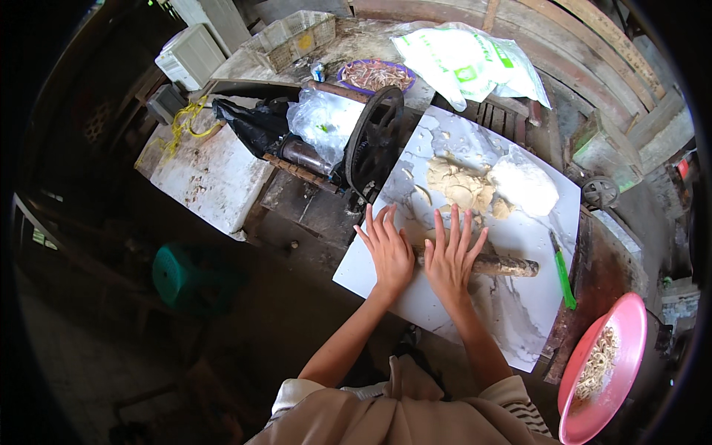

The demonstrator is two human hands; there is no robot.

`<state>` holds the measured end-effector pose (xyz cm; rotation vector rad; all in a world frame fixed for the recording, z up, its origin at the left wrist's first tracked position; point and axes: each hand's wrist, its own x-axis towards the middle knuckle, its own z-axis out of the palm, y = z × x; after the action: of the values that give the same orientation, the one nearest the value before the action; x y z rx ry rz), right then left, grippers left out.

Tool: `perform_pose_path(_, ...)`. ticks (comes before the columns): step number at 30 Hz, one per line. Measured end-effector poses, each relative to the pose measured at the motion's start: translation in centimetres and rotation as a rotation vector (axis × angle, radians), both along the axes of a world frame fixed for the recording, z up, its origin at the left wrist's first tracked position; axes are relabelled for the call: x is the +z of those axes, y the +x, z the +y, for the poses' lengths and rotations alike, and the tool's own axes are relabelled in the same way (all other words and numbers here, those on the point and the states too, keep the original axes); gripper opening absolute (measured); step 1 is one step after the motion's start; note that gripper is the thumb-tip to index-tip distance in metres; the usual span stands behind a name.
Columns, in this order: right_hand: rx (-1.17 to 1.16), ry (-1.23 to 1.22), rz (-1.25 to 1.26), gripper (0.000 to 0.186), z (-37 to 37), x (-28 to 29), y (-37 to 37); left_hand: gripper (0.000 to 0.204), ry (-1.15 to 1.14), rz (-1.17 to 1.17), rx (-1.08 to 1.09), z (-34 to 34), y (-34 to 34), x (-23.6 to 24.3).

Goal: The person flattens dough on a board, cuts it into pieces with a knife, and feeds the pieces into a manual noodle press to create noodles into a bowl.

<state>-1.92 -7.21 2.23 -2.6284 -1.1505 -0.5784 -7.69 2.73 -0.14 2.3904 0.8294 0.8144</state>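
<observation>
My left hand [391,252] and my right hand [449,259] lie flat with fingers stretched out on a wooden rolling pin [504,265]. The pin's right end sticks out past my right hand; its left part is hidden under my palms. Beneath it is a white marble-patterned board [512,319]. Beyond my fingertips sits a lump of pale dough [458,184], with smaller pieces around it. A clear plastic bag of white flour [525,184] rests to the right of the dough. A knife with a green handle [564,280] lies along the board's right edge.
A pink basin [629,348] with pale strips stands at lower right. Left of the board is a machine with a black wheel [365,144]. Farther back are a purple-rimmed tray [377,75], a white-green sack [463,63] and a plastic crate [293,38]. A green stool [178,276] stands lower left.
</observation>
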Motion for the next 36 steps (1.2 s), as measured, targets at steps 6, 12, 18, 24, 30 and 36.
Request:
perform_pose_path(6,-0.096,0.105,0.006,0.059,2.9,0.5,4.3,0.045,0.077,-0.025,0.012,3.0,5.3,1.2)
perform_pose_path(12,-0.164,0.134,0.009,0.059,3.3,-0.3,5.0,0.043,0.120,-0.036,-0.043,3.7,6.9,1.4)
perform_pose_path(18,-0.142,-0.027,0.027,0.060,0.4,-0.1,-3.0,0.046,-0.005,-0.023,-0.219,1.0,-0.7,-0.4)
perform_pose_path(24,-0.196,-0.021,0.034,0.060,2.4,-0.2,1.1,0.049,0.077,-0.003,-0.253,2.9,3.6,0.8)
perform_pose_path(30,-0.287,0.187,-0.034,0.054,4.1,0.2,5.8,0.044,0.215,-0.072,-0.242,5.1,9.1,1.6)
perform_pose_path(36,-0.016,0.193,0.142,0.045,0.3,-0.9,2.4,0.028,0.153,-0.157,-0.347,4.5,5.2,-0.1)
